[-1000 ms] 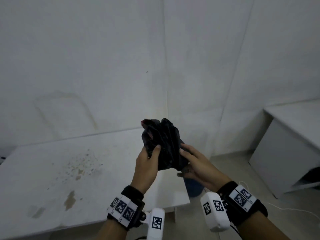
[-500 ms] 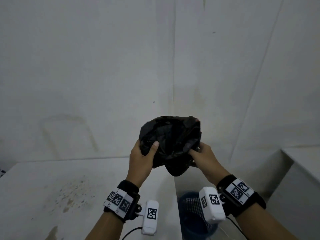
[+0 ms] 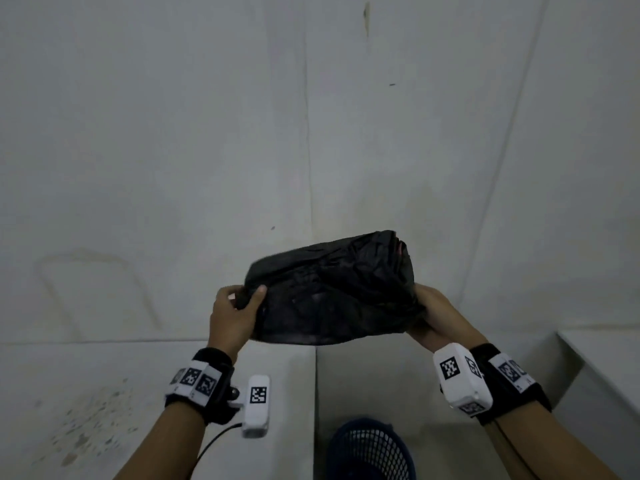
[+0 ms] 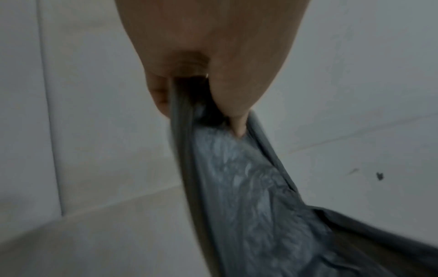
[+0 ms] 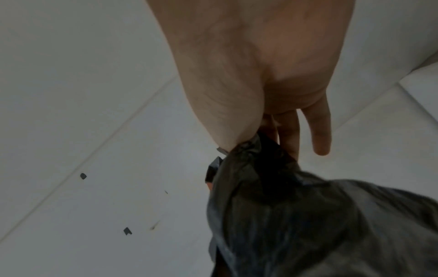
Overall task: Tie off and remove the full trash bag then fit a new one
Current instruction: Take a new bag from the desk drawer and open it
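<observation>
A crumpled black trash bag [image 3: 329, 292] hangs in the air at chest height, stretched wide between both hands. My left hand [image 3: 235, 306] pinches its left edge between thumb and fingers; the left wrist view shows the bag [image 4: 249, 196] pulled taut from that hand [image 4: 201, 105]. My right hand [image 3: 429, 310] grips the bag's right edge, and in the right wrist view the bunched plastic [image 5: 272, 196] leaves the hand [image 5: 255, 138] with the little finger held straight. Directly below, at the bottom edge of the head view, stands a dark blue mesh waste bin [image 3: 370, 452] on the floor.
A white stained table [image 3: 104, 393] runs along the left, its right edge just left of the bin. A second white table [image 3: 602, 368] stands at the right. White walls meet in a corner behind the bag.
The hands have moved apart and spread the bunched bag out wide. The head view has tilted up toward the wall, with the bin lower in view.
</observation>
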